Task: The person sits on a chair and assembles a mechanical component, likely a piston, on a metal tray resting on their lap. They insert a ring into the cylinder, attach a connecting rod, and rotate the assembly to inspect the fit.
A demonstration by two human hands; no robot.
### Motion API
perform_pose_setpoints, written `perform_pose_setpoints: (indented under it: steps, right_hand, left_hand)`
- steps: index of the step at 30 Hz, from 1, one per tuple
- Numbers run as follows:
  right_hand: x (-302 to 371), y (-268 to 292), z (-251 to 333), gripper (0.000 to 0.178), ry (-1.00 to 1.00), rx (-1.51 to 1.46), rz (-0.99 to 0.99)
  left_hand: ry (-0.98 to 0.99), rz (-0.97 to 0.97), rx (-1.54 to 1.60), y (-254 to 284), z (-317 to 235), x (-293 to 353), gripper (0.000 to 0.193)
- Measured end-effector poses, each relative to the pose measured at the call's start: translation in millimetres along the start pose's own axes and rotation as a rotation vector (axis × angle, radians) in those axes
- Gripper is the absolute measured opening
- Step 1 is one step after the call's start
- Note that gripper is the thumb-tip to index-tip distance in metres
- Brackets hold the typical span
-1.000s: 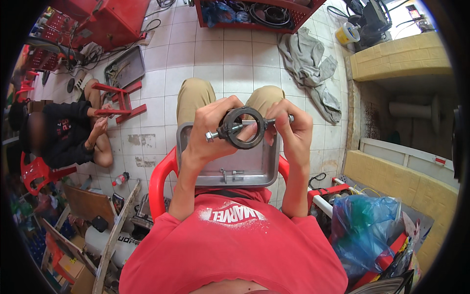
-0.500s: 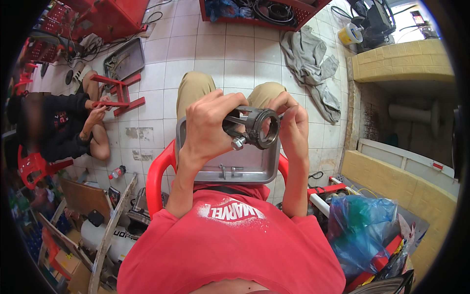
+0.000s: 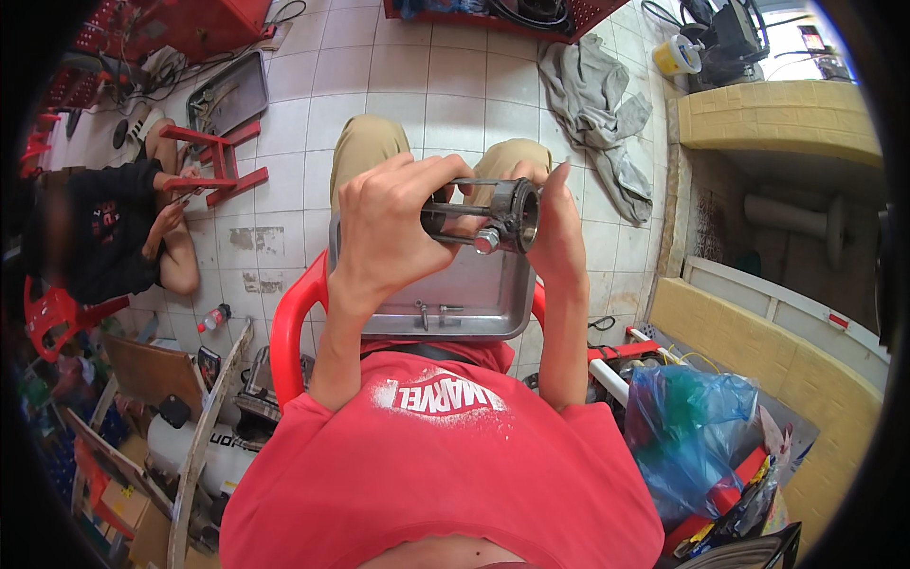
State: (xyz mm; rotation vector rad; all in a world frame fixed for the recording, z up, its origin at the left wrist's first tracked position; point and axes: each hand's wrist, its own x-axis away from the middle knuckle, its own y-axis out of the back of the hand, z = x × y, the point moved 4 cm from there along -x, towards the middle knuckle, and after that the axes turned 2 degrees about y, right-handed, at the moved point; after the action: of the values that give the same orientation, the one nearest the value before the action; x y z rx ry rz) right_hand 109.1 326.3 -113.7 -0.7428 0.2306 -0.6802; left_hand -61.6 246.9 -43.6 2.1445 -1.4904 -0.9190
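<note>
My left hand is closed round the left end of a dark metal part, a cage-like piece with long bars and a thick ring at its right end. A shiny bolt sticks out at the ring's near side. My right hand holds the ring end, thumb pointing up; its other fingers are partly hidden behind the part. Below, a grey metal tray rests on my lap, with loose bolts lying inside it.
At left, another person sits holding a red metal frame, beside a second tray. A grey cloth lies on the tiled floor ahead. To my right are a blue plastic bag and a yellow ledge.
The dark metal part has turned, so its bars lie more level and the ring shows more edge-on. My right hand has shifted closer round the ring, with its thumb now raised.
</note>
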Motion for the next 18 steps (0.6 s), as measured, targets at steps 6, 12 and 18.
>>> perform_pose_setpoints:
  steps: [6, 12, 18]
  right_hand:
    - [1, -6, 10, 0.018, 0.186, 0.239, -0.171]
    - [5, 4, 13, 0.007, 0.23, 0.336, -0.184]
    - [28, -6, -13, 0.018, 0.111, 1.034, -0.092]
  left_hand:
    - [0.024, 0.018, 0.002, -2, 6, 0, 0.028]
    - [0.181, 0.02, 0.197, -5, 14, 1, 0.036]
    - [0.346, -0.098, 0.758, -20, 38, 7, 0.028]
